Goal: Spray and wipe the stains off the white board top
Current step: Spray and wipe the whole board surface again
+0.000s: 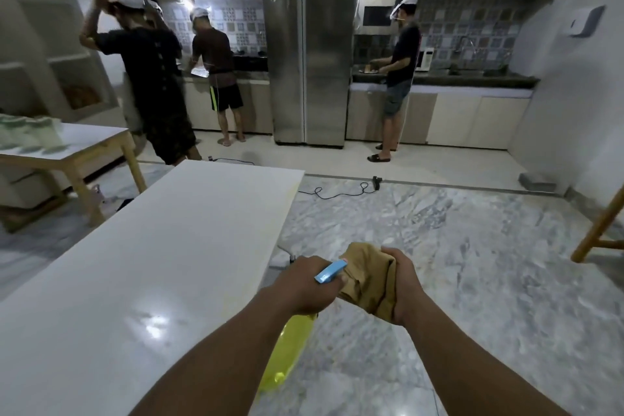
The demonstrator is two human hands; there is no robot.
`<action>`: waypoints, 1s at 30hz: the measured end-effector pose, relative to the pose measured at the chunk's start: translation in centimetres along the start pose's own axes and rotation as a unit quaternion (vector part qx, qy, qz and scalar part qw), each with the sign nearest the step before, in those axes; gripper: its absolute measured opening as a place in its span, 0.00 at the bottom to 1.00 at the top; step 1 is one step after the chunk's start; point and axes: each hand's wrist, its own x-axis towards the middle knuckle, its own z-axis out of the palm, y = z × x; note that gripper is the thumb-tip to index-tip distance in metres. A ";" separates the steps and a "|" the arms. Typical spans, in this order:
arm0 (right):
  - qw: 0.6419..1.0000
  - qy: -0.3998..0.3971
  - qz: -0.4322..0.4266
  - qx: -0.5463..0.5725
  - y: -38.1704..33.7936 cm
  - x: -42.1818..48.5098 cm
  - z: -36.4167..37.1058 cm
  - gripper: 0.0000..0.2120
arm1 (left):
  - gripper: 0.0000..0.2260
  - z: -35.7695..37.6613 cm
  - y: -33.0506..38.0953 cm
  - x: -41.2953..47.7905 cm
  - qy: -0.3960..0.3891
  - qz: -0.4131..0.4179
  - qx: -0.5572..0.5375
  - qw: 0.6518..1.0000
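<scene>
my left hand (304, 284) was curled round the neck of the spray bottle (287, 351), whose blue nozzle (329, 272) stuck out past my fingers and pointed at the cloth (369, 280). my right hand (403, 284) gripped that cloth in a closed fist, and the cloth bunched up between the two hands. the fingertips of my left hand seemed to touch its folds as well. both hands hung over the marble floor (472, 263), just off the right edge of the white counter (152, 263), which stretched away on my left.

the bottle was clear yellow-green and hung down under my left wrist. the cloth was tan and crumpled. the counter was glossy white, with the glare of a lamp on the near part and a faint yellowish tinge along its right edge.

a black cable (337, 191) lay coiled on the floor beyond the counter's far end. a second table (84, 142) with wooden legs stood further left. people (152, 78) worked at the kitchen units beside a steel fridge (310, 61).
</scene>
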 end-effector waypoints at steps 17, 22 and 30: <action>0.991 -0.075 0.108 -0.006 -14.2 34.6 6.9 0.33 | 0.20 -8.5 -11.6 30.7 0.015 -0.122 -0.016 0.992; 0.986 -0.064 0.154 -0.009 -16.4 47.4 7.0 0.34 | 0.15 -9.5 -15.8 40.3 0.033 -0.147 -0.016 0.989; 0.980 -0.017 0.196 -0.043 -20.8 64.5 8.5 0.20 | 0.17 -12.1 -22.2 53.5 0.043 -0.215 -0.035 0.975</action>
